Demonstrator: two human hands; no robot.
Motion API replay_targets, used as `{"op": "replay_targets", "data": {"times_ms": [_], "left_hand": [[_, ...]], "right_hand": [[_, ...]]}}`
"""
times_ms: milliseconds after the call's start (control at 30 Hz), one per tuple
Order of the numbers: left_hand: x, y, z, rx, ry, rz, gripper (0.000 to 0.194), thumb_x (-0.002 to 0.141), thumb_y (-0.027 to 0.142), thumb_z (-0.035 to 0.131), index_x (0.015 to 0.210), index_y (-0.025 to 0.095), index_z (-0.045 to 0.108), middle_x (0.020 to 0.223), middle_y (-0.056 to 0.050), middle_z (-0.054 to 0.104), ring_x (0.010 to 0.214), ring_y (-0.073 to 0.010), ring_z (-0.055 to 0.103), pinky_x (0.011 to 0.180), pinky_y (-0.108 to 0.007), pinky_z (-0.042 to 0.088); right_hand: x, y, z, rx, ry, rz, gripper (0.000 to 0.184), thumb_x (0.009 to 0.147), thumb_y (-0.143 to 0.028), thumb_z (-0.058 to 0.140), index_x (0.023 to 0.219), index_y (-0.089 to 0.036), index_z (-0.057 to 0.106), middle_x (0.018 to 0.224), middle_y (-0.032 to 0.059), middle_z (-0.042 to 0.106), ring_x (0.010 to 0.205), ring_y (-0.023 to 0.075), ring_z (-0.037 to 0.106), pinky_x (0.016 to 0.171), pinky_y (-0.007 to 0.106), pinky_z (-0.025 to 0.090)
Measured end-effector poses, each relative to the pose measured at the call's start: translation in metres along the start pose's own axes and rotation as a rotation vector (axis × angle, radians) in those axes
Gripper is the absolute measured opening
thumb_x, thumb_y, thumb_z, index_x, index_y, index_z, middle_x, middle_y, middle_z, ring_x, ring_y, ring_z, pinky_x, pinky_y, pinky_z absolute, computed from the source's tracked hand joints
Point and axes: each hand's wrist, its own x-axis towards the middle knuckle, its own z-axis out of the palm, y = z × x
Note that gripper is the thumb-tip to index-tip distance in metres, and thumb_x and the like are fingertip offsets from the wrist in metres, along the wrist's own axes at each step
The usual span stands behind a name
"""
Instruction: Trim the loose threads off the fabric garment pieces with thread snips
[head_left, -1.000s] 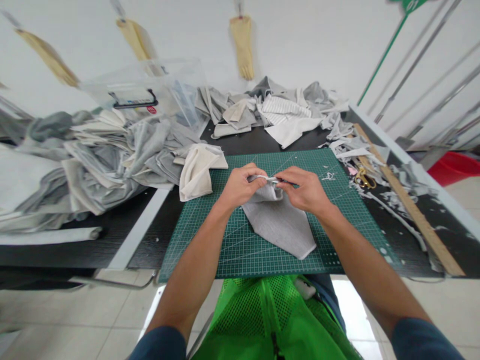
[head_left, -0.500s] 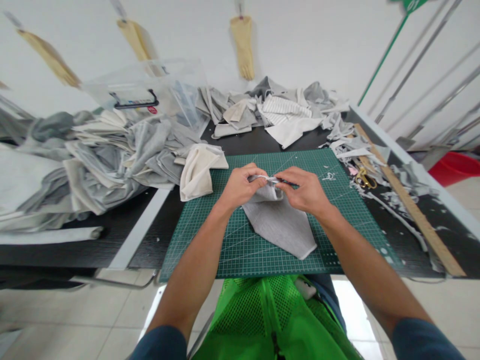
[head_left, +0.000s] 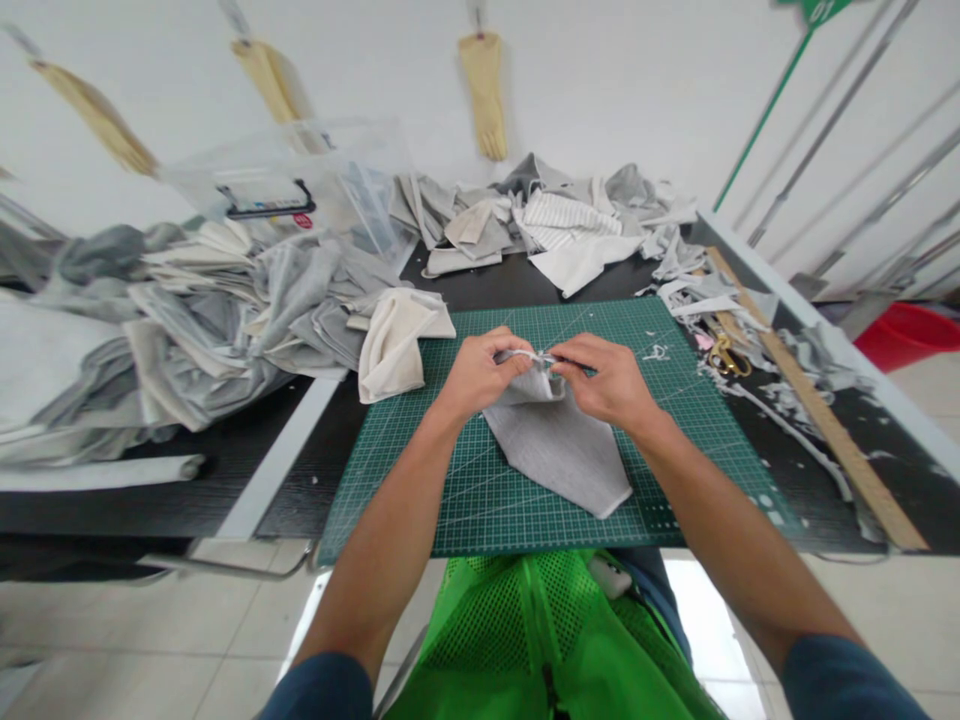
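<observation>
A piece of grey fabric [head_left: 559, 455] lies partly on the green cutting mat [head_left: 480, 500], its upper edge raised and folded over between my hands. My left hand [head_left: 487, 370] is closed on that raised edge, thumb and fingers pinching it. On the other side, my right hand [head_left: 604, 378] is closed around a small slim tool [head_left: 589, 369] with a dark handle and a thin metallic tip touching the fabric edge. Its exact kind is mostly hidden by my fingers. A folded cream cloth [head_left: 394, 345] lies on the mat's far left corner.
Heaped grey and cream fabric [head_left: 247, 290] covers the left side before a clear plastic box [head_left: 277, 170]. More fabric pieces [head_left: 562, 225] lie at the back. Along the right are a wooden ruler [head_left: 817, 410], gold-handled scissors [head_left: 726, 355] and scraps [head_left: 817, 355].
Both hands stay nearly in place. The tool's tip and the pinched fabric edge have shifted very slightly between my fingers.
</observation>
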Motion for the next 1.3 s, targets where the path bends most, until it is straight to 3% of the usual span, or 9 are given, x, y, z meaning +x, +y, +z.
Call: {"op": "replay_targets", "data": {"times_ms": [833, 1133, 1300], "left_hand": [[-0.0003, -0.0006, 0.0014, 0.013, 0.001, -0.015, 0.022, 0.086, 0.040, 0.071, 0.088, 0.020, 0.080, 0.079, -0.001, 0.066, 0.070, -0.0131, 0.056, 0.067, -0.028, 0.040], [-0.0002, -0.0026, 0.0024, -0.051, 0.020, -0.075, 0.028, 0.084, 0.045, 0.073, 0.087, 0.018, 0.080, 0.084, -0.004, 0.073, 0.075, -0.0159, 0.062, 0.070, -0.029, 0.046], [-0.0008, -0.0028, 0.0032, -0.115, 0.007, -0.108, 0.027, 0.084, 0.044, 0.073, 0.086, 0.018, 0.079, 0.085, -0.005, 0.076, 0.078, -0.0174, 0.065, 0.072, -0.030, 0.049]], "right_hand": [[-0.0007, -0.0009, 0.0005, -0.016, 0.009, 0.021, 0.017, 0.097, -0.033, 0.065, 0.102, -0.023, 0.077, 0.096, 0.0071, 0.078, 0.090, 0.0223, 0.071, 0.082, 0.036, 0.056], [-0.0013, 0.0024, 0.0009, -0.056, 0.053, 0.068, 0.021, 0.095, -0.036, 0.068, 0.109, -0.023, 0.076, 0.095, 0.0063, 0.075, 0.084, 0.0212, 0.068, 0.075, 0.034, 0.055], [-0.0017, 0.0009, 0.0022, -0.073, 0.044, 0.035, 0.022, 0.096, -0.037, 0.066, 0.110, -0.023, 0.075, 0.097, 0.0074, 0.075, 0.089, 0.0232, 0.068, 0.081, 0.036, 0.055]]}}
